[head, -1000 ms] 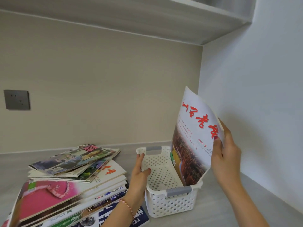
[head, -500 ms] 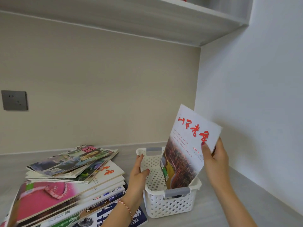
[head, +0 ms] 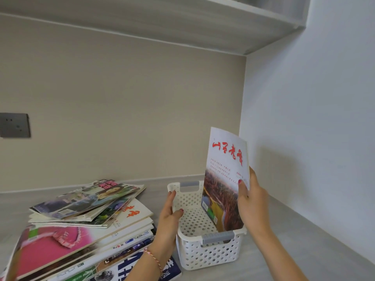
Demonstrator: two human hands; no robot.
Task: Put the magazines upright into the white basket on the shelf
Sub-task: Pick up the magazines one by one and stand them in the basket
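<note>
upright now, magazine (head: 225,179) in right hand (head: 251,201), inside white basket (head: 209,258)

basket (head: 205,258): white, dotted with round holes, grey handle grips
held magazine (head: 227,171): white top, red brush lettering, reddish-brown and yellow landscape photo
stack of magazines (head: 85,226): top cover bluish-grey with pink title; lower one bright pink
wrist string (head: 155,260): red
fingernails (head: 240,181): dark red
socket (head: 14,125): dark grey
</note>
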